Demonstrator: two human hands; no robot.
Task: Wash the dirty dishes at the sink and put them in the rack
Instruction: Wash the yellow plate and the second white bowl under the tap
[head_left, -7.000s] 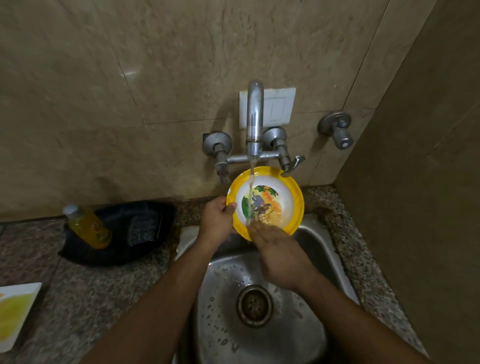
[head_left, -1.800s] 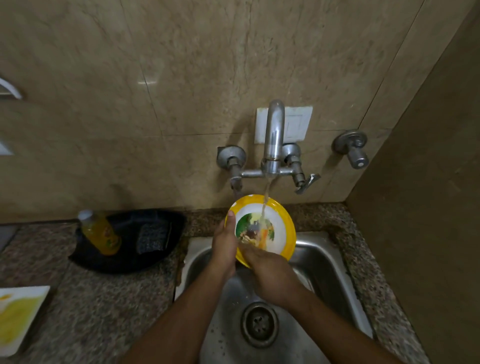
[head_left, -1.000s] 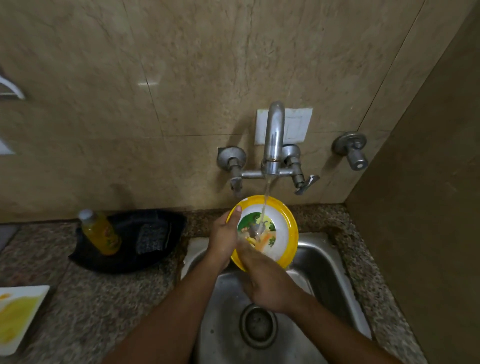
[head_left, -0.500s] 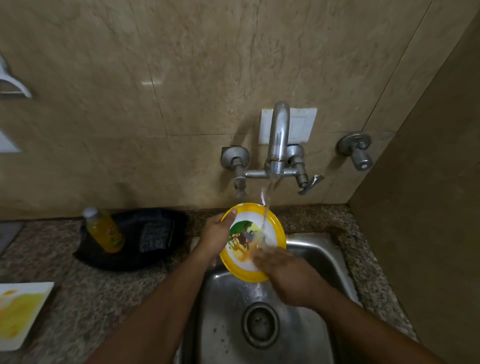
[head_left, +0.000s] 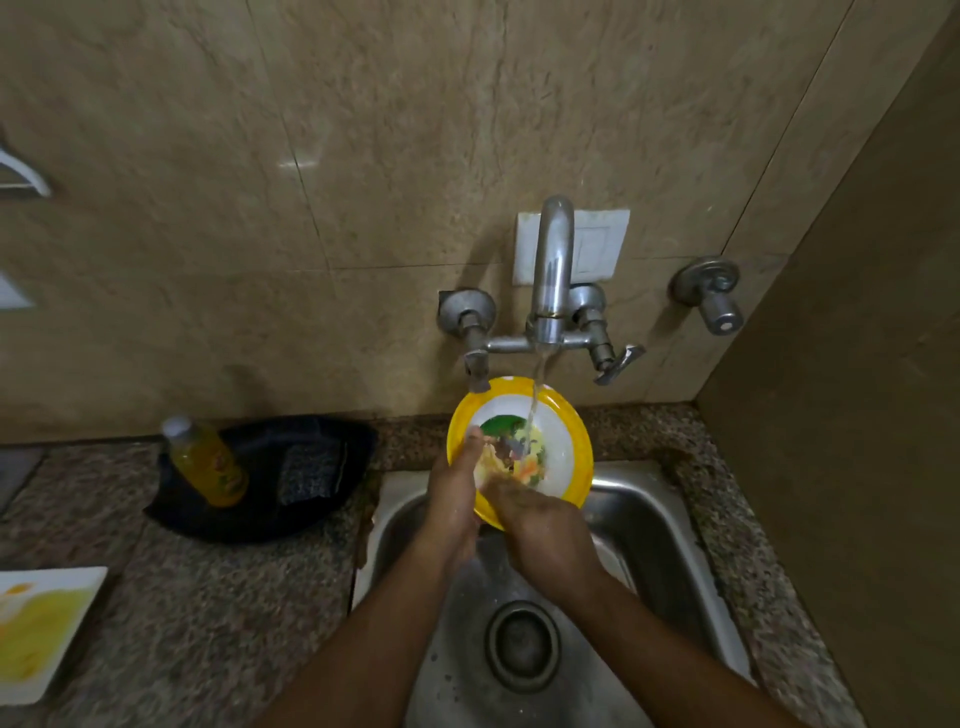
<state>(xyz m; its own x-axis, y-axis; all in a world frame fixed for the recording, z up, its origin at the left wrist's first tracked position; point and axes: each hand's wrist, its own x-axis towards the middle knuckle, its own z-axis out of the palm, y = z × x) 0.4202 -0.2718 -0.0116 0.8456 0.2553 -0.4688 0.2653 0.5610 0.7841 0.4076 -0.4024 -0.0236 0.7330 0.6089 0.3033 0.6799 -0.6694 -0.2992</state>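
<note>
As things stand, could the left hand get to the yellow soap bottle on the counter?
Probably not right away: the left hand is gripping the yellow-rimmed plate under the running tap. Once it lets go, the path over the counter to the bottle looks clear.

Single head view, close above sink (head_left: 670, 525), facing down toward tiled wall (head_left: 363, 156).

My view is dim and warm, with a small glare spot on the wall tile (head_left: 296, 163). Straight edges bow near the borders, and my fingers (head_left: 498, 467) blur.
</note>
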